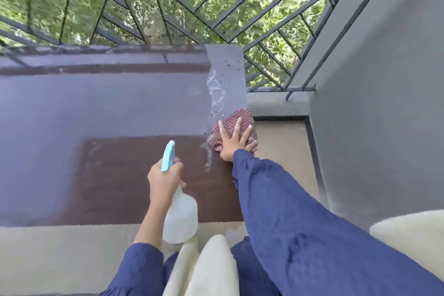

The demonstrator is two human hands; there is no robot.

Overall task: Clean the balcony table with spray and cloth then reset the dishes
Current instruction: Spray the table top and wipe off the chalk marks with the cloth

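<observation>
Right hand flat on cloth; left hand grips spray bottle.

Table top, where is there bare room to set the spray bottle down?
The table is bare from the left hand with the spray bottle out to the left edge. Crowded only at the right edge: right hand flat on the cloth, wet streaks beyond.

A cloth lies under the right hand at the table's right edge, spray streaks on the tabletop just beyond it. The left hand, nearer and to the left, holds a spray bottle over the table. The railing stands behind both hands.
</observation>
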